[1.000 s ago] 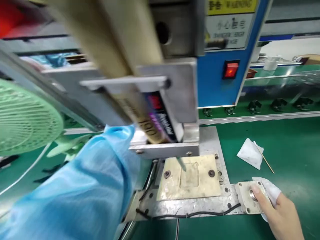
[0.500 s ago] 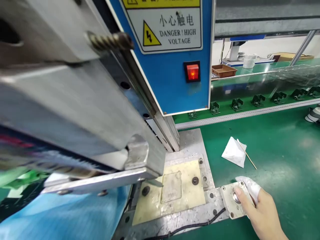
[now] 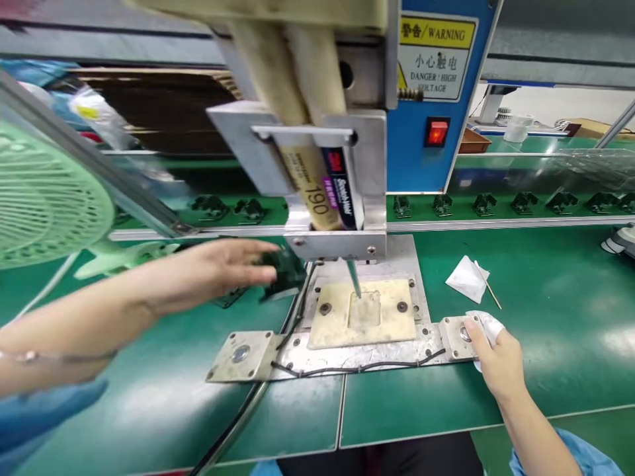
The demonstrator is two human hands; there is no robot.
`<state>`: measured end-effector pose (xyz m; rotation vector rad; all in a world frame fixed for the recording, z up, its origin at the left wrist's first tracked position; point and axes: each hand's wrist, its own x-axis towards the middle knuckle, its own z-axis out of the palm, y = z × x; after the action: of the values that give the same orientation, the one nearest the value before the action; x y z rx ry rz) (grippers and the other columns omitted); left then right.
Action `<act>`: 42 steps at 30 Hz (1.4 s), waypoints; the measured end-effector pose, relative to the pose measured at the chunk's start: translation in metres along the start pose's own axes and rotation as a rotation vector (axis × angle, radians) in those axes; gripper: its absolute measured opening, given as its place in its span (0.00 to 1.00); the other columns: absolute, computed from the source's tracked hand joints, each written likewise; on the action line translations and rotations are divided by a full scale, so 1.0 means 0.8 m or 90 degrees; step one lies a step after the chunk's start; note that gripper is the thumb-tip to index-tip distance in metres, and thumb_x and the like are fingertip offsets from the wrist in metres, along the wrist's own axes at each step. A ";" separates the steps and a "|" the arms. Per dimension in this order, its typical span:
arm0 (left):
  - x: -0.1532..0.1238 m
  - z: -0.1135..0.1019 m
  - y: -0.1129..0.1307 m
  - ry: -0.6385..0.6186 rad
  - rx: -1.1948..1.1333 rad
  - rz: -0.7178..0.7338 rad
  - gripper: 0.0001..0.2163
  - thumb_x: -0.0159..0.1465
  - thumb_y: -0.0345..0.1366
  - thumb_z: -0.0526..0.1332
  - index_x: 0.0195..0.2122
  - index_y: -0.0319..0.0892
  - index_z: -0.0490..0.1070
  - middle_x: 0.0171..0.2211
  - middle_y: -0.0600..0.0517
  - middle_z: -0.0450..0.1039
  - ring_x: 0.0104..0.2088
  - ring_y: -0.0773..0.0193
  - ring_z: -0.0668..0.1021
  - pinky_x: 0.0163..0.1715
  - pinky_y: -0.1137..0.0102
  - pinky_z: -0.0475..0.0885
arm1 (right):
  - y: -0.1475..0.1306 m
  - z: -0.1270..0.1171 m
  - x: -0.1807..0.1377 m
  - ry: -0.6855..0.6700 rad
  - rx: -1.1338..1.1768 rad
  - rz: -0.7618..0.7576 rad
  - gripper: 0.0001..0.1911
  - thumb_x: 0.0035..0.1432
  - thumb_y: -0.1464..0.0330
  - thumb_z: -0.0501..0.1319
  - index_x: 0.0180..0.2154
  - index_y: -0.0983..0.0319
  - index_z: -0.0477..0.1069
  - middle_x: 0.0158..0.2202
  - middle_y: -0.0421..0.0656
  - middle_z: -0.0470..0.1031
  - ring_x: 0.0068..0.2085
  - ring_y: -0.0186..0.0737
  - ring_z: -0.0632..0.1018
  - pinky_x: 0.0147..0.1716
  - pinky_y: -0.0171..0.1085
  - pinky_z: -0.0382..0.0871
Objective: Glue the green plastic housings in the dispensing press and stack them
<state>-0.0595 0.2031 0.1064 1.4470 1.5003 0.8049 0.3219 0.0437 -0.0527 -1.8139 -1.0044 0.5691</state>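
Observation:
My left hand (image 3: 231, 268) reaches in from the left, with a dark part (image 3: 286, 272) between its thumb and fingers; motion blurs its shape. This part is left of the dispenser nozzle (image 3: 353, 277). The nozzle points down at a cream fixture plate (image 3: 394, 311) with a shallow rectangular recess. At the right, my right hand (image 3: 497, 357) is closed around a metal button box (image 3: 452, 344), its thumb at the round button. A crumpled white wipe (image 3: 489, 324) shows between this hand and the box. Above the nozzle, an adhesive cartridge (image 3: 317, 188) sits in a metal holder.
A second button box (image 3: 241, 355) is at the left of the base, with black cables beside it. A white wipe (image 3: 465, 279) and a cotton swab (image 3: 489, 284) lie right. A green fan (image 3: 44, 195) stands left. Several dark parts line the track behind.
My view has pulled back and swung left, showing the whole dispenser front. My left hand has come into view with the dark part. My right hand stays on the button box.

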 end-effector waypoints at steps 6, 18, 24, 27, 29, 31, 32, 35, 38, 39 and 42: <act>-0.068 0.067 -0.028 -0.377 -0.146 -0.201 0.25 0.46 0.41 0.78 0.43 0.37 0.77 0.34 0.48 0.79 0.31 0.63 0.79 0.28 0.74 0.72 | -0.003 0.003 0.000 0.033 0.018 0.009 0.28 0.49 0.44 0.62 0.37 0.62 0.80 0.36 0.49 0.83 0.41 0.54 0.82 0.41 0.43 0.74; -0.009 0.128 -0.043 -0.368 -0.095 0.075 0.29 0.46 0.40 0.77 0.45 0.41 0.65 0.39 0.49 0.73 0.38 0.60 0.77 0.44 0.61 0.74 | -0.007 0.003 0.002 0.030 0.021 -0.031 0.27 0.51 0.44 0.61 0.32 0.62 0.79 0.31 0.47 0.82 0.33 0.49 0.81 0.33 0.39 0.73; -0.009 0.132 -0.057 -0.339 0.013 0.168 0.33 0.50 0.45 0.74 0.53 0.42 0.62 0.44 0.45 0.72 0.43 0.54 0.76 0.48 0.55 0.73 | -0.005 0.003 0.002 0.032 0.025 -0.037 0.27 0.52 0.45 0.61 0.32 0.62 0.79 0.31 0.48 0.82 0.34 0.49 0.81 0.34 0.39 0.74; -0.017 0.103 -0.053 -0.244 0.127 0.244 0.45 0.46 0.49 0.76 0.63 0.44 0.60 0.61 0.38 0.61 0.58 0.42 0.69 0.59 0.49 0.66 | -0.005 0.001 0.003 0.032 0.014 -0.037 0.27 0.52 0.44 0.61 0.34 0.62 0.79 0.32 0.48 0.82 0.35 0.50 0.81 0.36 0.40 0.74; -0.029 0.073 -0.059 -0.109 0.199 0.277 0.45 0.50 0.54 0.72 0.66 0.46 0.59 0.67 0.40 0.54 0.65 0.40 0.63 0.64 0.50 0.60 | -0.006 0.000 0.003 0.012 0.010 -0.034 0.28 0.51 0.44 0.62 0.35 0.62 0.80 0.34 0.48 0.83 0.37 0.51 0.82 0.37 0.40 0.74; -0.046 0.043 -0.076 0.011 0.199 0.223 0.35 0.55 0.59 0.65 0.60 0.45 0.69 0.63 0.42 0.63 0.62 0.41 0.66 0.63 0.54 0.62 | -0.008 0.002 0.002 -0.006 0.022 -0.027 0.28 0.50 0.44 0.64 0.36 0.62 0.80 0.35 0.48 0.83 0.39 0.52 0.82 0.38 0.40 0.75; -0.056 0.032 -0.087 0.047 0.173 0.166 0.32 0.54 0.60 0.65 0.54 0.45 0.74 0.59 0.43 0.69 0.60 0.41 0.69 0.59 0.57 0.67 | -0.009 0.003 0.001 -0.004 0.033 -0.024 0.27 0.49 0.45 0.64 0.36 0.62 0.80 0.35 0.48 0.83 0.39 0.53 0.82 0.38 0.41 0.75; -0.083 0.016 -0.120 0.062 0.019 0.011 0.27 0.53 0.59 0.67 0.47 0.47 0.77 0.49 0.47 0.78 0.50 0.46 0.76 0.45 0.64 0.74 | -0.010 0.010 -0.004 0.038 0.075 -0.018 0.26 0.49 0.46 0.66 0.36 0.62 0.80 0.36 0.48 0.83 0.38 0.53 0.82 0.38 0.41 0.76; -0.098 0.023 -0.138 0.037 -0.104 -0.065 0.29 0.53 0.61 0.67 0.47 0.45 0.75 0.35 0.48 0.79 0.33 0.54 0.78 0.32 0.68 0.72 | -0.009 0.015 -0.008 0.054 0.079 -0.019 0.27 0.48 0.45 0.66 0.37 0.62 0.80 0.37 0.49 0.83 0.40 0.54 0.82 0.40 0.42 0.76; -0.099 0.026 -0.142 0.034 -0.134 -0.071 0.30 0.53 0.61 0.67 0.48 0.45 0.73 0.33 0.49 0.78 0.30 0.57 0.77 0.29 0.70 0.71 | -0.008 0.016 -0.009 0.059 0.073 -0.020 0.28 0.49 0.45 0.65 0.38 0.62 0.80 0.38 0.49 0.83 0.41 0.54 0.82 0.41 0.43 0.76; -0.095 0.030 -0.152 0.040 -0.219 -0.068 0.32 0.51 0.59 0.70 0.51 0.45 0.70 0.37 0.51 0.77 0.30 0.62 0.76 0.29 0.74 0.70 | -0.006 0.016 -0.009 0.082 0.058 -0.016 0.30 0.48 0.43 0.65 0.38 0.62 0.80 0.38 0.49 0.83 0.43 0.55 0.82 0.43 0.44 0.76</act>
<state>-0.0935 0.1114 -0.0010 1.0879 1.3918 0.9947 0.3068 0.0455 -0.0545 -1.7329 -0.8987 0.4698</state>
